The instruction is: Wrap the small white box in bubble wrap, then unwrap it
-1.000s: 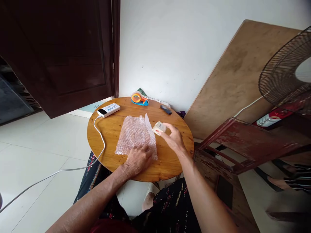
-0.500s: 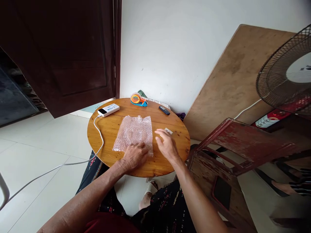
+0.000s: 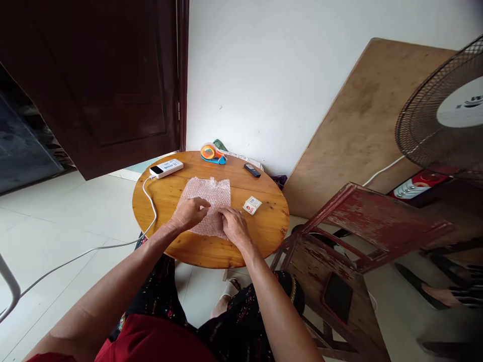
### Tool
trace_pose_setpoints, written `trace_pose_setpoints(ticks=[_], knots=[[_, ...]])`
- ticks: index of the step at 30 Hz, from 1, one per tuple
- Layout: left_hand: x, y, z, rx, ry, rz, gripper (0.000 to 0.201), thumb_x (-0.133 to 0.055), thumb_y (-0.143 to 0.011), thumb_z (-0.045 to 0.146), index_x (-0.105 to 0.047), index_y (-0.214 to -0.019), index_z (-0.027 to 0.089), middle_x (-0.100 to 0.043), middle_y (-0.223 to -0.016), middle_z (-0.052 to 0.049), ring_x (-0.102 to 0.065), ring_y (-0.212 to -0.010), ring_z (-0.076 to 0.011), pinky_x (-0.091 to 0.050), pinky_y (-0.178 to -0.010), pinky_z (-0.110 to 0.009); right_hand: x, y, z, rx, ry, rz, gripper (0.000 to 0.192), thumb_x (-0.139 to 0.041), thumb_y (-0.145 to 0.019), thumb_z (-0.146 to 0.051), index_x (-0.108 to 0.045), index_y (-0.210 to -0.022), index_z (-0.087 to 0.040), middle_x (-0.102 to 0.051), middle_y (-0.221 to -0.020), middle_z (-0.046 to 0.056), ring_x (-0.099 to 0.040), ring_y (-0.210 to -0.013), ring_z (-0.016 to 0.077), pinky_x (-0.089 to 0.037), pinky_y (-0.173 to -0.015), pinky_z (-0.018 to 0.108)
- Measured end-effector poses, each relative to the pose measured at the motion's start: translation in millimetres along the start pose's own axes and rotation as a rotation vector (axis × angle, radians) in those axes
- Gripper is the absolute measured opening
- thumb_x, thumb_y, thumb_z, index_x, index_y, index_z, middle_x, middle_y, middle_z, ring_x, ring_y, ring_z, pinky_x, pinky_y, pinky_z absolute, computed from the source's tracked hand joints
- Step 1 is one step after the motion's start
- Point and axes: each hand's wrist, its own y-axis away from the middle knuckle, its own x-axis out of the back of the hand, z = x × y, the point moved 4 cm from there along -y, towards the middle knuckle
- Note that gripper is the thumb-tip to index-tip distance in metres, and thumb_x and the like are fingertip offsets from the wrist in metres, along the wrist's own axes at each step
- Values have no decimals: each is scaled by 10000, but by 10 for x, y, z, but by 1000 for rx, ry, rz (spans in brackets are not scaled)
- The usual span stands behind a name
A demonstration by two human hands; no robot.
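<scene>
A sheet of clear bubble wrap (image 3: 209,190) lies flat on the round wooden table (image 3: 222,257). Over its left part is my left hand (image 3: 189,213), with the fingers loosely bent, the thumb apart and nothing visible in them. My right hand (image 3: 234,223) is at the wrap's right side, its fingers bent together on the sheet; the undersides of the fingertips are hidden. Just right of that hand lies a small cream-coloured card or flat packet (image 3: 251,204) with a red mark.
An orange and blue tape dispenser (image 3: 213,153) stands at the back. A dark remote-like object (image 3: 252,170) is behind right, and a white cabled device (image 3: 166,168) at the left. A red chair (image 3: 362,226) holding a phone (image 3: 337,296) and a fan (image 3: 449,105) are on the right.
My right hand has moved left onto the bubble wrap, uncovering the small card. My left hand has risen and shifted left from the wrap's near edge. The view has shifted slightly.
</scene>
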Motion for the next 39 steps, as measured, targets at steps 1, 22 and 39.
trace_pose_setpoints(ticks=[1,22,39], knots=[[0,-74,-28,-3,-29,15,299,-496,-892,193,-728,-1079,175,-729,-1078,-71,-659,-956,-209,-507,-935,-349,4,1,-15,3,4,0,454,-462,-826,8,-688,-1152,-213,-676,-1278,72,-604,-1172,238,-421,-1008,384],[-282,-196,-86,-71,-275,-7,409,-532,-916,451,-611,-1216,185,-588,-1312,-138,-477,-1270,-296,-306,-1085,-456,31,8,105,-75,63,141,265,-491,-845,-82,-714,-940,-191,-721,-1114,99,-618,-1050,249,-425,-967,387],[-253,-154,5,-81,-235,5,546,-597,-834,583,-623,-1205,184,-551,-1332,-154,-436,-1282,-341,-287,-1103,-512,69,30,106,-99,125,149,272,-470,-829,-70,-691,-928,-191,-725,-1084,100,-626,-1009,265,-443,-926,387]])
